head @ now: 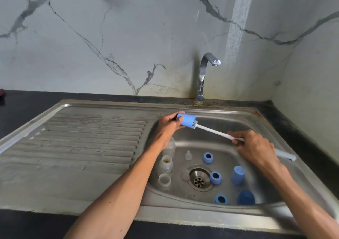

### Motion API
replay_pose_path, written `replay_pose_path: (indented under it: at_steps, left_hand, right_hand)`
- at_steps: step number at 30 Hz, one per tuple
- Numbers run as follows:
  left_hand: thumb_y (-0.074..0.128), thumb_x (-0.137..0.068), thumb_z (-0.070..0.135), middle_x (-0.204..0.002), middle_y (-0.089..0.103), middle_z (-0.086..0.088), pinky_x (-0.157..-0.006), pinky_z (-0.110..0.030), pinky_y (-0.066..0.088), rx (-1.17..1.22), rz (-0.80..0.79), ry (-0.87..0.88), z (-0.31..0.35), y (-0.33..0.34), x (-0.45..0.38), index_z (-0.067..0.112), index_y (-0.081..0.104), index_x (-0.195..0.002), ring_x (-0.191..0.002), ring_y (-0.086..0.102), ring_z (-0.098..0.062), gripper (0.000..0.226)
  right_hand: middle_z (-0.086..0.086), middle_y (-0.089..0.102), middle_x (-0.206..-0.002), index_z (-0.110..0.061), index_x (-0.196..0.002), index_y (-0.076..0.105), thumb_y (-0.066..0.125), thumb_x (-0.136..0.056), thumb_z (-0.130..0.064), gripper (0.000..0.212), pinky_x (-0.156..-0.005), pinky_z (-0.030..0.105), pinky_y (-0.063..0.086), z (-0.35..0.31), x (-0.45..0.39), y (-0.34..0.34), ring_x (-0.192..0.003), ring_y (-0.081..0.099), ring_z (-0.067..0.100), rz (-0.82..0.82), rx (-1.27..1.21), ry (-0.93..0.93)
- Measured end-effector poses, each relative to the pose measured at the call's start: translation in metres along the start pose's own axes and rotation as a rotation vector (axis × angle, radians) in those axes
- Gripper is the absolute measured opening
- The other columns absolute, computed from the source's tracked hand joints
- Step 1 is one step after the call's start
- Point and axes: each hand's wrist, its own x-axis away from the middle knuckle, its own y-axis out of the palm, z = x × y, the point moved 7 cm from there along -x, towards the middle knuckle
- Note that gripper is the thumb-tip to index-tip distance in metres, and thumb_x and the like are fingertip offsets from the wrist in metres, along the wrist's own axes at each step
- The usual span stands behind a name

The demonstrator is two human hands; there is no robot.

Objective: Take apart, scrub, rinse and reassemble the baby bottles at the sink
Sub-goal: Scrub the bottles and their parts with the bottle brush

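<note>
My left hand (167, 124) grips a light blue bottle cap (187, 119) above the back of the sink basin (244, 123). My right hand (254, 147) holds the white handle of a bottle brush (212, 130), whose bristle head is inside the cap. Down in the basin lie clear bottles (166, 164), partly hidden behind my left forearm. Near them are a clear teat (188, 155), three blue collar rings (208, 157), a second light blue cap (238, 175) and a dark blue cap (245, 198).
A chrome tap (203, 77) stands behind the basin with no water running. The ribbed steel draining board (88, 143) stretches to the left. The drain (199, 179) is in the basin's middle. Dark countertop surrounds the sink and a marble wall rises behind.
</note>
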Motion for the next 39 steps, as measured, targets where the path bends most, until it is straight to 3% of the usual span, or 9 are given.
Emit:
replay_pose_path:
  at_steps: [3, 7, 10, 15, 19, 23, 30, 33, 39]
  left_hand:
    - [0.050, -0.099, -0.004, -0.115, 0.063, -0.018, -0.087, -0.032, 0.059, 0.069, 0.002, -0.037, -0.001, -0.004, -0.001, -0.008, 0.060, -0.126, -0.103, 0.063, -0.026, 0.028]
    - [0.053, -0.098, -0.004, -0.112, 0.063, -0.015, -0.089, -0.034, 0.058, 0.027, -0.029, -0.043, -0.002, -0.003, 0.001, -0.009, 0.058, -0.128, -0.096, 0.066, -0.023, 0.030]
    - [0.054, -0.097, -0.004, -0.108, 0.065, -0.011, -0.090, -0.033, 0.058, 0.024, -0.049, -0.036, -0.001, 0.002, 0.003, -0.008, 0.058, -0.128, -0.099, 0.066, -0.023, 0.031]
    - [0.053, -0.097, -0.008, -0.117, 0.062, -0.014, -0.096, -0.036, 0.055, 0.009, -0.065, -0.001, 0.001, 0.008, 0.006, -0.004, 0.061, -0.126, -0.107, 0.062, -0.021, 0.031]
    - [0.053, -0.097, -0.006, -0.121, 0.061, -0.016, -0.097, -0.038, 0.055, -0.024, -0.067, 0.000, -0.001, 0.008, 0.007, -0.003, 0.062, -0.126, -0.108, 0.063, -0.022, 0.030]
    - [0.054, -0.097, -0.006, -0.127, 0.059, -0.018, -0.094, -0.036, 0.056, -0.066, -0.114, -0.019, -0.006, 0.012, 0.005, -0.003, 0.061, -0.128, -0.110, 0.062, -0.024, 0.032]
    - [0.054, -0.097, -0.004, -0.115, 0.063, -0.014, -0.090, -0.034, 0.058, 0.057, -0.032, -0.049, -0.006, 0.008, 0.001, -0.003, 0.062, -0.125, -0.103, 0.064, -0.022, 0.029]
    - [0.053, -0.099, -0.002, -0.114, 0.063, -0.017, -0.085, -0.032, 0.060, 0.010, 0.019, -0.033, -0.006, 0.000, 0.001, -0.006, 0.061, -0.125, -0.102, 0.064, -0.025, 0.028]
    - [0.054, -0.098, -0.003, -0.112, 0.064, -0.014, -0.084, -0.030, 0.060, 0.030, -0.031, -0.056, -0.002, 0.002, 0.003, -0.008, 0.057, -0.129, -0.094, 0.067, -0.024, 0.031]
  right_hand:
    - [0.001, 0.072, -0.100, -0.040, -0.129, 0.062, 0.062, -0.096, -0.023, 0.037, -0.064, 0.029, 0.045, 0.002, -0.002, -0.012, -0.065, 0.057, 0.008, 0.068, -0.058, -0.085]
    - [0.007, 0.074, -0.100, -0.042, -0.127, 0.064, 0.061, -0.095, -0.025, 0.036, -0.072, 0.038, 0.050, 0.001, 0.003, -0.030, -0.080, 0.066, 0.026, 0.245, 0.037, -0.125]
    - [0.010, 0.072, -0.108, -0.042, -0.131, 0.060, 0.057, -0.098, -0.028, 0.036, -0.079, 0.040, 0.044, 0.003, 0.003, -0.021, -0.099, 0.065, 0.032, 0.155, 0.036, -0.021]
    - [0.005, 0.071, -0.107, -0.033, -0.129, 0.065, 0.063, -0.095, -0.020, 0.036, -0.080, 0.034, 0.050, 0.008, 0.002, -0.004, -0.085, 0.062, 0.020, 0.020, -0.064, 0.045]
    - [0.004, 0.076, -0.102, -0.029, -0.120, 0.071, 0.071, -0.088, -0.012, 0.037, -0.099, 0.045, 0.048, 0.001, 0.001, -0.020, -0.090, 0.068, 0.024, 0.145, -0.106, -0.112]
    - [0.009, 0.076, -0.099, -0.036, -0.124, 0.068, 0.067, -0.092, -0.020, 0.036, -0.091, 0.044, 0.045, 0.000, 0.008, -0.035, -0.094, 0.068, 0.033, 0.294, 0.066, -0.154]
    - [0.002, 0.071, -0.113, -0.040, -0.130, 0.063, 0.062, -0.094, -0.026, 0.038, -0.086, 0.041, 0.052, 0.012, 0.000, 0.003, -0.100, 0.065, 0.025, -0.037, -0.061, 0.031]
    - [0.003, 0.073, -0.104, -0.040, -0.128, 0.063, 0.063, -0.094, -0.023, 0.039, -0.074, 0.033, 0.048, 0.003, 0.001, -0.013, -0.084, 0.064, 0.020, 0.061, 0.009, -0.080]
    - [0.007, 0.072, -0.113, -0.044, -0.131, 0.059, 0.060, -0.096, -0.031, 0.038, -0.077, 0.038, 0.045, -0.006, 0.011, -0.035, -0.104, 0.065, 0.032, 0.232, 0.176, -0.124]
